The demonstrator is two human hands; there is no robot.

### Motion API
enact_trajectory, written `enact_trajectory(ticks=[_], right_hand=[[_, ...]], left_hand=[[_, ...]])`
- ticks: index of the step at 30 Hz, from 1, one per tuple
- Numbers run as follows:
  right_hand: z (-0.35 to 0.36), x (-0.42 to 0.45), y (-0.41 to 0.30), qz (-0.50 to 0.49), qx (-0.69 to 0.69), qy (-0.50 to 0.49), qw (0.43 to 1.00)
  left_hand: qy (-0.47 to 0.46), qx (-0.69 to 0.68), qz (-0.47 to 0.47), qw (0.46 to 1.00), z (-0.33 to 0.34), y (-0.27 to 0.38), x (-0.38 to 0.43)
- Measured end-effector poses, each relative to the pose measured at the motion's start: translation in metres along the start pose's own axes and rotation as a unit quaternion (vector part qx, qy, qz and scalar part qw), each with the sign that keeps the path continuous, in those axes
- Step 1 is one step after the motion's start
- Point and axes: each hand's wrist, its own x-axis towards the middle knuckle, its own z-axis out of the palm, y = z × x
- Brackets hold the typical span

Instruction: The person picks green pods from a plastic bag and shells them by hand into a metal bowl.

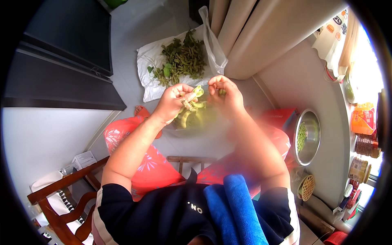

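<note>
My left hand (pixel 174 101) grips a stem bunch of green soybean pods (pixel 184 118), with one split pod (pixel 198 90) between thumb and fingers. A little to the right, my right hand (pixel 226 93) is raised with its fingers curled around small green beans (pixel 222 91). Under both hands is a blurred heap of something yellow-green (pixel 202 118); haze over the picture hides its details. On the floor ahead lies a white plastic bag (pixel 147 88), spread out under a pile of soybean stalks with pods and leaves (pixel 183 58).
A steel bowl (pixel 317 137) holding shelled green beans (pixel 301 136) stands beside my right knee, against a red box (pixel 280 118). Dark cabinet doors (pixel 61 76) are at left, a beige curtain (pixel 263 39) ahead right. A wooden chair (pixel 58 211) is at lower left; packets (pixel 363 119) line the sill.
</note>
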Motion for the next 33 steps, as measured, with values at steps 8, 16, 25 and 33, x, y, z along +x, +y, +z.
enact_trajectory(ticks=[8,16,25,33], right_hand=[[0.017,-0.014,0.022,-0.225,-0.473,0.029,0.851],[0.008,-0.009,0.021,-0.095,-0.332,0.002,0.938],[-0.002,-0.003,0.011,0.095,0.11,-0.037,0.989],[0.007,-0.008,0.019,-0.101,-0.308,-0.003,0.946]], left_hand=[[0.028,0.067,0.038,0.997,0.001,-0.007,0.001],[-0.005,0.092,0.066,0.994,0.006,-0.002,-0.004],[-0.033,0.081,0.052,0.995,0.004,0.002,-0.004],[0.043,0.15,0.085,0.984,0.0,-0.006,0.0]])
